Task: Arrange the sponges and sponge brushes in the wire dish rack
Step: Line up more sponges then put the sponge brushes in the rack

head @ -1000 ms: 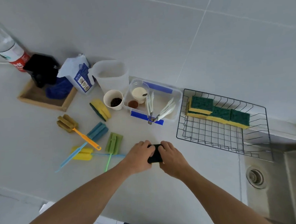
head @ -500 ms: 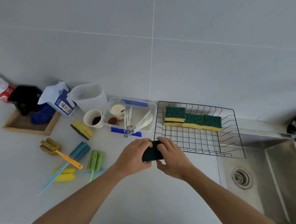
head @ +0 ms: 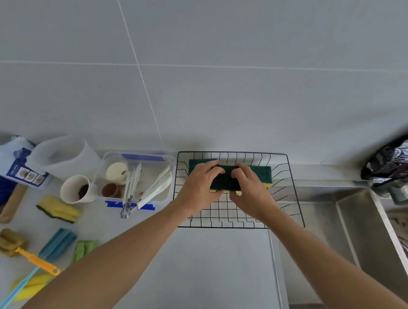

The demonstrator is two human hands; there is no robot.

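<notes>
Both my hands hold a green-topped yellow sponge (head: 225, 180) over the black wire dish rack (head: 292, 197). My left hand (head: 198, 186) grips its left end and my right hand (head: 249, 189) its right end. Behind them a row of green sponges (head: 262, 172) lies along the rack's back wall, partly hidden by my hands. On the counter at left lie another yellow and green sponge (head: 58, 209), an olive sponge brush with an orange handle (head: 19, 249), a blue sponge brush (head: 57, 242), a green one (head: 84, 249) and a yellow one (head: 30, 285).
A clear plastic box with tongs and small cups (head: 138, 179), a paper cup (head: 76, 188), a plastic jug (head: 63, 157) and a carton (head: 12, 164) stand left of the rack. A steel sink (head: 358, 236) lies at right, a dark bag (head: 397, 160) above it.
My hands carried the sponge from above the counter forward and right, into the rack, in front of the sponges lying there. The camera view shifted right.
</notes>
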